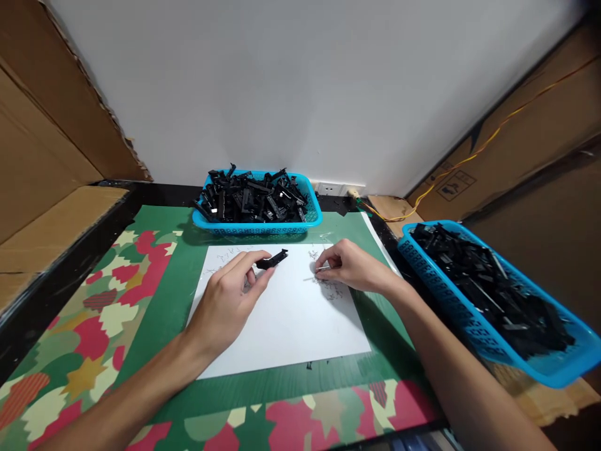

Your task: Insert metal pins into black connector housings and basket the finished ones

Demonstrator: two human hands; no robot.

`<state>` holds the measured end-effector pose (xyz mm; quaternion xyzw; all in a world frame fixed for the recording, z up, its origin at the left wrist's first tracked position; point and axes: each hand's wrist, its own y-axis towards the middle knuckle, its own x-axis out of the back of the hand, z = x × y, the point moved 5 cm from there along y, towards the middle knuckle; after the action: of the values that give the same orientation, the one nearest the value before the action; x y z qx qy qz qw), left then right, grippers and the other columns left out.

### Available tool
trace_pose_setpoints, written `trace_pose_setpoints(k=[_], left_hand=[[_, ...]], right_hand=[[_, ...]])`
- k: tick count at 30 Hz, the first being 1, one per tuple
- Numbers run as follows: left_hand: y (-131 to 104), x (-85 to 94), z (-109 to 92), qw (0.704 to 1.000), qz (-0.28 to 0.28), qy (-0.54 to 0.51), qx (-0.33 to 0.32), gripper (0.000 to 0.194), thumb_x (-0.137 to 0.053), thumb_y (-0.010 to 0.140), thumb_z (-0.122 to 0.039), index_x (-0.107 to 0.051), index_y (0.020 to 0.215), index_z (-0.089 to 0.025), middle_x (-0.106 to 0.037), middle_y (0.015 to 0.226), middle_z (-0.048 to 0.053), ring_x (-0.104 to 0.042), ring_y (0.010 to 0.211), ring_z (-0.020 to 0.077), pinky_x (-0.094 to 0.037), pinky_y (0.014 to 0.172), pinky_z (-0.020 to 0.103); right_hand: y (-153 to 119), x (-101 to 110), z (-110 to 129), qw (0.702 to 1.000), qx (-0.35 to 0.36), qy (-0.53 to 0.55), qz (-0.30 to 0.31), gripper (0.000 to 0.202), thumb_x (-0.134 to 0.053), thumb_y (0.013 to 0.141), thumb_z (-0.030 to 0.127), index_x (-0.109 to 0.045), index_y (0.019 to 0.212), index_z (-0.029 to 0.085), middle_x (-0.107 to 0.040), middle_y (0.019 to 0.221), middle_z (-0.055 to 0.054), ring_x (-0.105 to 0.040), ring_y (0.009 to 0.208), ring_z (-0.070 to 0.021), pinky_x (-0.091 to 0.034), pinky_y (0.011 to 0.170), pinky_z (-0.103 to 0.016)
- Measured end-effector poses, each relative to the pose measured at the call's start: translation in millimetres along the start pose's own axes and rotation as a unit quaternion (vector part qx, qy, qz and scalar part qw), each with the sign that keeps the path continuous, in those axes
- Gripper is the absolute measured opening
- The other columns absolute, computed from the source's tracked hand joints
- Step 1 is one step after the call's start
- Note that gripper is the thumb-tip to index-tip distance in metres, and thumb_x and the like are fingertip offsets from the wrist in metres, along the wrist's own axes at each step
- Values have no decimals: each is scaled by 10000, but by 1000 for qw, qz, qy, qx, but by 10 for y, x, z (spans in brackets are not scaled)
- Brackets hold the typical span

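Observation:
My left hand [230, 294] pinches a small, narrow black plastic part [273, 259] between thumb and fingers, above a white sheet [282, 332]. Over the sheet's right side, the thumb and index finger of my right hand [345, 266] are drawn together. What they hold, if anything, is too small to make out. Beneath and beside those fingertips lies a cluster of tiny dark bits [332, 290]. Faint grey marks [228, 255] show on the sheet behind my left hand, partly covered by it.
A blue basket [258, 230] heaped with black plastic parts stands against the wall. To the right, another blue basket [469, 307] holds more of them. Cardboard [51, 113] rises at the left. A yellow cable [422, 199] runs from the wall socket [329, 188].

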<state>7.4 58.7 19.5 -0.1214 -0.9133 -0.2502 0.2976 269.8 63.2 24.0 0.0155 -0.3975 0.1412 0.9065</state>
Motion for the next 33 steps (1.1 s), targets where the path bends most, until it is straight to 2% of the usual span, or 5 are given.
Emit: trace_pose_setpoints(k=[10, 16, 21, 28, 33], left_hand=[[-40, -96, -10, 999, 51, -1, 14, 187, -647, 1019, -253, -654, 1205, -267, -584, 888, -20, -558, 759, 158, -417, 718, 282], [-56, -135, 45, 994, 75, -27, 80, 138, -637, 1039, -338, -618, 1159, -272, -590, 838, -34, -538, 730, 156, -421, 698, 285], [-55, -156, 10, 991, 90, -55, 83, 159, -574, 1069, -358, -602, 1191, -260, -605, 867, -27, -523, 721, 148, -423, 676, 288], [-57, -206, -109, 979, 136, -140, 66, 252, -574, 1074, -369, -755, 1215, -268, -635, 1030, 27, -585, 846, 159, -439, 706, 299], [-68, -235, -138, 968, 158, -179, 78, 224, -614, 1057, -398, -762, 1169, -271, -634, 995, 9, -581, 849, 158, -424, 749, 309]], right_hand=[[-15, -64, 89, 1000, -11, -12, 3, 139, -799, 852, 288, -835, 858, 154, -527, 584, 29, -402, 537, -105, -283, 538, -278], [-36, -144, 86, 999, -47, -12, -1, 131, -764, 868, 257, -798, 849, 132, -538, 592, 27, -430, 544, -103, -301, 539, -274], [-85, -210, 54, 995, -44, 80, 27, 183, -719, 919, 316, -747, 859, 146, -504, 609, 42, -395, 546, -98, -284, 509, -260], [-144, -286, 224, 965, -13, 260, 27, 298, -781, 906, 432, -732, 919, 139, -345, 595, 90, -268, 537, -81, -195, 491, -253], [-146, -387, 338, 957, 10, 288, 36, 316, -806, 897, 458, -749, 918, 147, -289, 617, 93, -246, 553, -86, -178, 505, -260]])
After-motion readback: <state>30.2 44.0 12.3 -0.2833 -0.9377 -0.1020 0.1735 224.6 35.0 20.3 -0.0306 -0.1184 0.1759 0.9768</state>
